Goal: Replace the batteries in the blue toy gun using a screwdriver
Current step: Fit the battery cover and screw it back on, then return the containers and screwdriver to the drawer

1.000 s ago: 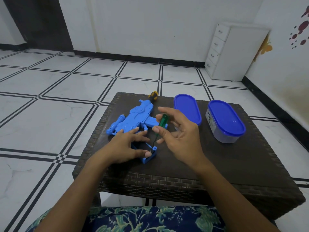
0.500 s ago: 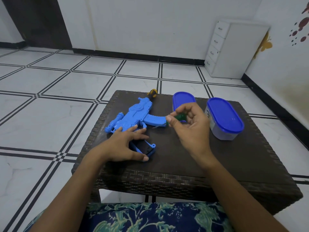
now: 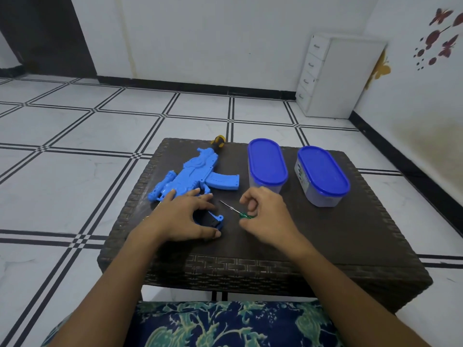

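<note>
I note toy gun flat at table 11 o'clock | left hand spread, pressing its grip | right hand pinching screwdriver handle, shaft pointing 10 o'clock

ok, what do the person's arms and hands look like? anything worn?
The left hand and right hand are both bare: no gloves, rings or watch visible. The forearms are uncovered down to the frame edge, with no sleeves showing.

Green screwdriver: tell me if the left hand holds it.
No, the right hand pinches the green screwdriver; the left hand rests on the toy gun.
</note>
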`<state>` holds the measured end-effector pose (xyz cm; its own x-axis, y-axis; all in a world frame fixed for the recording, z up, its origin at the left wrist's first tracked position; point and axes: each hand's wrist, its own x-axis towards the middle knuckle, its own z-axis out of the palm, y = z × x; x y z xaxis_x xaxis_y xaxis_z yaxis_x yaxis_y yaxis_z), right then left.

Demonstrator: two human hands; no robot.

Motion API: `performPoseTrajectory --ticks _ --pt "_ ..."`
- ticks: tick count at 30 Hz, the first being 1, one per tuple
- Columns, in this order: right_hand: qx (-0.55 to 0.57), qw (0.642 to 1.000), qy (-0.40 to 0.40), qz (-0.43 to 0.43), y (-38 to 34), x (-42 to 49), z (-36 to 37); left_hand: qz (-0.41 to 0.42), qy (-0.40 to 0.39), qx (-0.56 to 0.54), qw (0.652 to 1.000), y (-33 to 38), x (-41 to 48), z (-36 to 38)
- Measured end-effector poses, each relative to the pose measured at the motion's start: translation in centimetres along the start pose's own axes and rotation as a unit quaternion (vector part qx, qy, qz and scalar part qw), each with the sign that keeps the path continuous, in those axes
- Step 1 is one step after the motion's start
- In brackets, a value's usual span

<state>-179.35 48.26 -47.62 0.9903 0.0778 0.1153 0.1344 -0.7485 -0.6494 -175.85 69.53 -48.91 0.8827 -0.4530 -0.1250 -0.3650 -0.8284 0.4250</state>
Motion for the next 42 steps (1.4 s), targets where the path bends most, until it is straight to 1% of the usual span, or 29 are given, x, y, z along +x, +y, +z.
performPoseTrajectory --ticks 5,8,13,16,18,19,20,22,23,24,26,28,30,33,35,37,38,40,42 --pt "-0.04 0.999 -0.008 0.027 0.3 -0.4 0.3 -0.023 0.002 0.04 0.999 1.1 0.7 0.4" --pt "-0.039 0.998 -0.024 0.037 0.4 -0.5 0.5 -0.035 0.021 0.075 0.996 2.5 1.1 0.5" --pt "-0.038 0.996 -0.029 0.074 1.2 -0.6 0.3 -0.058 0.091 0.14 0.984 4.5 1.7 1.6" --pt "-0.02 0.995 -0.034 0.089 1.6 -0.6 0.1 -0.09 0.128 0.17 0.973 5.0 2.0 2.2" --pt "0.01 0.996 -0.03 0.085 1.9 -0.6 -0.3 -0.099 0.19 0.171 0.962 5.9 2.2 2.4" --pt "0.031 0.996 -0.029 0.083 1.9 -0.6 -0.6 -0.098 0.232 0.155 0.955 6.5 2.2 2.4" --pt "0.053 0.995 -0.026 0.079 1.9 -0.7 -0.9 -0.1 0.271 0.115 0.95 7.0 2.2 2.5" --pt "0.091 0.993 -0.01 0.069 1.9 -0.9 -1.3 -0.119 0.308 -0.02 0.944 7.9 2.3 2.7" --pt "0.109 0.992 0.003 0.061 1.9 -1.0 -1.4 -0.131 0.306 -0.079 0.94 8.2 2.4 2.9" --pt "0.126 0.99 0.02 0.052 1.9 -1.1 -1.5 -0.131 0.303 -0.113 0.937 8.3 2.6 3.0" --pt "0.153 0.986 0.056 0.03 2.0 -1.4 -1.7 -0.101 0.303 -0.147 0.936 8.3 3.2 3.1" --pt "0.17 0.982 0.084 0.004 2.0 -1.6 -1.7 -0.059 0.284 -0.199 0.936 8.6 3.5 2.8" --pt "0.186 0.977 0.098 -0.024 2.2 -1.6 -1.7 -0.042 0.245 -0.268 0.931 9.4 3.7 2.9" --pt "0.199 0.975 0.09 -0.048 2.2 -1.5 -1.9 -0.066 0.223 -0.337 0.912 10.1 4.2 3.5" --pt "0.195 0.974 0.104 -0.05 2.3 -1.3 -2.1 -0.103 0.233 -0.382 0.888 10.3 4.7 3.6" --pt "0.174 0.97 0.164 -0.037 2.7 -0.7 -2.0 -0.142 0.256 -0.448 0.845 10.3 5.0 3.2" --pt "0.149 0.969 0.196 -0.026 3.1 -0.3 -2.1 -0.158 0.264 -0.479 0.822 10.5 5.2 3.0" --pt "0.083 0.967 0.239 -0.013 3.7 0.5 -1.8 -0.186 0.262 -0.522 0.79 10.6 5.5 2.3" --pt "0.02 0.972 0.234 -0.003 3.8 1.1 -1.7 -0.206 0.244 -0.555 0.768 10.6 5.7 1.8"
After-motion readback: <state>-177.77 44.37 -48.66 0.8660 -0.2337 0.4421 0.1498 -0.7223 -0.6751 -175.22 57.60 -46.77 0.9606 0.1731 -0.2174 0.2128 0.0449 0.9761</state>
